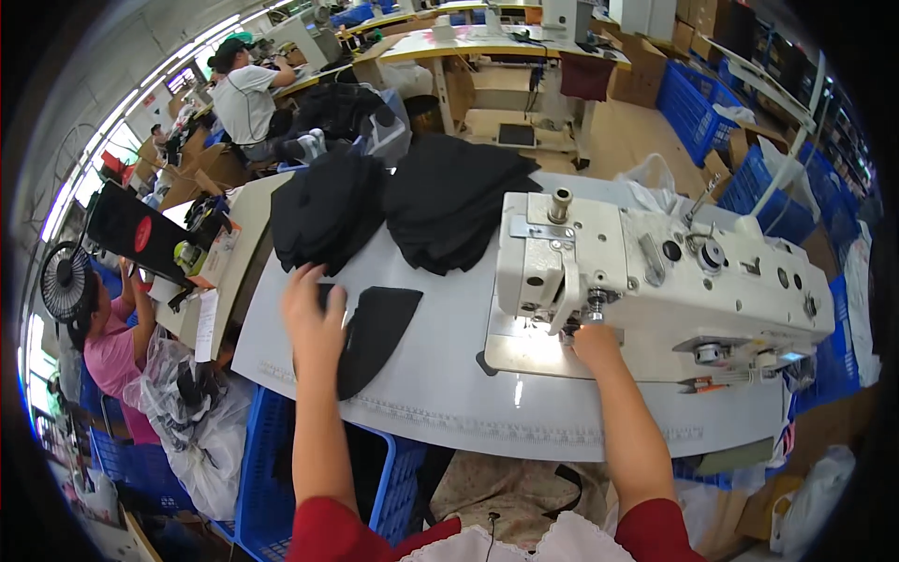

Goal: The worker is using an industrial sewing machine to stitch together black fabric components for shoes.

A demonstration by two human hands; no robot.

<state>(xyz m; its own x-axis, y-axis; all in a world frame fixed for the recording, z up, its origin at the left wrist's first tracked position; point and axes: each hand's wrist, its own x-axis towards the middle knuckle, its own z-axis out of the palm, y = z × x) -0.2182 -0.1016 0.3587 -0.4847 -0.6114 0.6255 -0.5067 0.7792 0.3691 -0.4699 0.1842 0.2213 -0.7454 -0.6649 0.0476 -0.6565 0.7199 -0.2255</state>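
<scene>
1. The loose black piece (376, 330) is lying on the pale tabletop (454, 342), just beside the left hand, between that hand and the machine; its stitching, if any, is not showing.
2. As for progress, I am judging the work to be partway: the left stack (328, 211) and right stack (457, 206) are waiting behind it, though whether they are holding finished or unworked pieces I cannot tell.
3. The piece is looking flat, matt and dark, with a straight upper edge, a pointed right corner and a curving side narrowing toward the table's near edge.
4. The left hand (315, 328) is hovering over or touching the cloth, its thumb and fingers spreading apart.
5. The right hand (596, 347) is resting by the lit needle area of the white sewing machine (655, 276); its fingertips are hiding, so I cannot tell whether they are pinching anything.
6. Farther out, a blue crate (401, 476) is standing below the table, and a co-worker in pink (117, 365) is sitting at the left.
</scene>
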